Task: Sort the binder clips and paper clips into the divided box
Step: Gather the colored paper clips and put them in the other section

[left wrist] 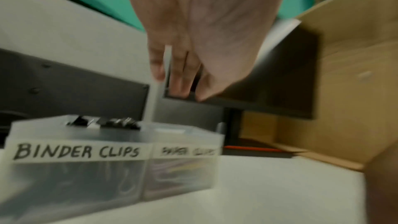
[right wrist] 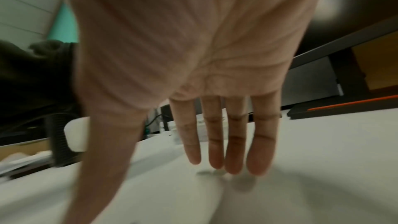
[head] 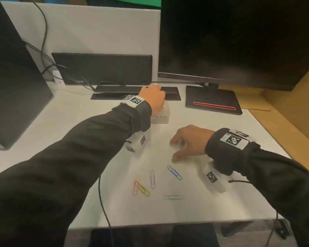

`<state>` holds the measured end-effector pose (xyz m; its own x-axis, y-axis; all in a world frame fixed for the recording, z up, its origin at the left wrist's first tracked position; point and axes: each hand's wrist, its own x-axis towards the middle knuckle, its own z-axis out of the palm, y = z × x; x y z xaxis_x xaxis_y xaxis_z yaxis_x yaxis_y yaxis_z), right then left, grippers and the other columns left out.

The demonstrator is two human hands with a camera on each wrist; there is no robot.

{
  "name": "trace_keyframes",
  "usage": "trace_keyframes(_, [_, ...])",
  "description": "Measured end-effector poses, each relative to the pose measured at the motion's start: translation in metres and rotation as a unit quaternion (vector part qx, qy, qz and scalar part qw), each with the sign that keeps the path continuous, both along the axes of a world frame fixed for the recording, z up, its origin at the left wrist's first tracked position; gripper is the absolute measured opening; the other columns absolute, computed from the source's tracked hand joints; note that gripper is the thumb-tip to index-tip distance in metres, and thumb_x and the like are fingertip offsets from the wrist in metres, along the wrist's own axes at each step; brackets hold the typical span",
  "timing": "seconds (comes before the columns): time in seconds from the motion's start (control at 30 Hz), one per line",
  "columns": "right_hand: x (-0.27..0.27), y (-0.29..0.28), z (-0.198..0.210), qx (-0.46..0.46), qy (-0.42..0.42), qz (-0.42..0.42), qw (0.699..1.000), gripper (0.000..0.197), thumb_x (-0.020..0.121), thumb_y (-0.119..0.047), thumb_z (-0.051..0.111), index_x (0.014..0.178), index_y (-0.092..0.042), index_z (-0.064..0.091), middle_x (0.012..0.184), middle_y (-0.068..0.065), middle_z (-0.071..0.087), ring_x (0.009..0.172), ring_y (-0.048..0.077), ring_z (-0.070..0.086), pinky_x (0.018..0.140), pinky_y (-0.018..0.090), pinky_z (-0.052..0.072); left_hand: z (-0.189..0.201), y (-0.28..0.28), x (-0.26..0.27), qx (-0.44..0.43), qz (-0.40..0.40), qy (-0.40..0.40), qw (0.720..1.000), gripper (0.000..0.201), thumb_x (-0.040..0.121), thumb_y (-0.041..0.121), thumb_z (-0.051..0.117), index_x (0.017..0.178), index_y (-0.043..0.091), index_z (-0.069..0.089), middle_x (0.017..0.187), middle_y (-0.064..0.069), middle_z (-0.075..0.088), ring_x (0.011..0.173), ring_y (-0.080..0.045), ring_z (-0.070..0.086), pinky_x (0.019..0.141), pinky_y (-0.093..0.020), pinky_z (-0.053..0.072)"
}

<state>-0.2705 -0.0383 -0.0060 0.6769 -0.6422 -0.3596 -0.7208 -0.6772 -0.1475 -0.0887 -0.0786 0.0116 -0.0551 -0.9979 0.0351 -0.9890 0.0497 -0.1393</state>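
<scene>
The translucent divided box stands at the back of the white table. Its left cell is labelled BINDER CLIPS and black binder clips poke above the rim. The right cell holds coloured paper clips. My left hand hovers over the box with its fingers hanging straight down, nothing seen in them. My right hand is spread, its fingertips at the tabletop. Loose on the table near me lie a blue clip, a pink clip, a crossed pink and yellow pair and a pale clip.
Behind the box lie a black keyboard and a dark screen. A monitor stands at the back right on a base with a red line. A dark tower and cables are at the left, cardboard at the right.
</scene>
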Motion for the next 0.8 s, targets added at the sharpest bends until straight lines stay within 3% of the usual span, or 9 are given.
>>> trace_keyframes(0.07, [-0.005,0.019,-0.005,0.033,0.036,0.021,0.999,0.072,0.062,-0.065,0.074,0.122,-0.031,0.055,0.113,-0.011,0.052,0.103,0.012,0.048,0.093,0.034,0.045,0.003,0.03,-0.001,0.028,-0.047,0.045,0.997,0.044,0.093,0.016,0.046,0.137,0.014,0.049,0.135,-0.01,0.047,0.127,-0.031,0.045,0.103,-0.044,0.041])
trace_keyframes(0.13, [-0.009,0.038,-0.012,0.04,0.059,0.058,0.996,0.08,0.055,-0.069,0.074,0.121,-0.029,0.051,0.115,-0.009,0.047,0.104,0.014,0.048,0.093,0.04,0.047,-0.001,0.073,0.001,0.125,-0.126,0.073,0.981,0.053,0.087,0.009,0.053,0.138,0.021,0.047,0.139,-0.003,0.044,0.131,-0.024,0.043,0.108,-0.036,0.038])
trace_keyframes(0.2, [-0.013,0.056,-0.019,0.043,0.054,0.079,0.994,0.083,0.056,-0.066,0.074,0.126,-0.03,0.047,0.118,-0.008,0.044,0.105,0.015,0.047,0.093,0.039,0.047,-0.008,0.119,0.005,0.227,-0.201,0.054,0.951,0.063,0.083,0.009,0.059,0.141,0.026,0.042,0.146,0.004,0.037,0.134,-0.016,0.038,0.111,-0.03,0.034])
trace_keyframes(0.3, [-0.013,0.069,-0.024,0.047,0.023,0.103,0.993,0.078,0.067,-0.053,0.076,0.134,-0.026,0.045,0.122,-0.003,0.043,0.109,0.017,0.045,0.093,0.034,0.043,-0.021,0.164,0.006,0.304,-0.242,0.034,0.921,0.073,0.081,0.008,0.06,0.146,0.027,0.032,0.153,0.006,0.025,0.137,-0.016,0.032,0.112,-0.034,0.036])
trace_keyframes(0.43, [-0.006,0.066,-0.025,0.045,-0.016,0.088,0.995,0.052,0.08,-0.033,0.071,0.129,-0.024,0.057,0.117,0.001,0.053,0.105,0.019,0.053,0.088,0.03,0.044,-0.034,0.172,0.007,0.29,-0.257,0.045,0.921,0.068,0.085,0.014,0.059,0.146,0.028,0.033,0.153,0.006,0.025,0.137,-0.017,0.033,0.109,-0.034,0.038])
trace_keyframes(0.53, [-0.002,0.061,-0.028,0.026,-0.041,0.072,0.996,0.036,0.083,-0.023,0.069,0.119,-0.023,0.067,0.11,0.001,0.062,0.1,0.019,0.06,0.086,0.03,0.049,-0.041,0.168,0.01,0.277,-0.269,0.056,0.921,0.06,0.088,0.021,0.059,0.143,0.029,0.038,0.148,0.005,0.032,0.133,-0.017,0.036,0.106,-0.035,0.04])
trace_keyframes(0.6, [0.001,0.057,-0.029,0.019,-0.054,0.064,0.996,0.03,0.085,-0.016,0.066,0.114,-0.022,0.071,0.107,0.001,0.067,0.099,0.017,0.061,0.083,0.023,0.048,-0.043,0.166,0.011,0.261,-0.272,0.066,0.924,0.051,0.09,0.022,0.058,0.139,0.027,0.046,0.142,0.006,0.039,0.129,-0.016,0.04,0.103,-0.032,0.041])
trace_keyframes(0.67, [0.004,0.053,-0.029,0.003,-0.054,0.063,0.997,0.029,0.086,-0.009,0.061,0.11,-0.02,0.073,0.106,0.0,0.07,0.1,0.016,0.062,0.083,0.021,0.046,-0.045,0.165,0.009,0.236,-0.265,0.073,0.932,0.038,0.092,0.023,0.056,0.13,0.024,0.057,0.133,0.006,0.049,0.121,-0.016,0.048,0.098,-0.028,0.042])
trace_keyframes(0.8, [0.01,0.046,-0.029,-0.025,-0.028,0.065,0.997,0.029,0.081,-0.002,0.052,0.089,-0.021,0.073,0.09,0.002,0.068,0.086,0.026,0.062,0.076,0.03,0.052,-0.05,0.164,0.003,0.207,-0.221,0.089,0.949,0.023,0.093,0.022,0.05,0.104,0.015,0.069,0.11,0.002,0.06,0.101,-0.02,0.057,0.087,-0.034,0.047])
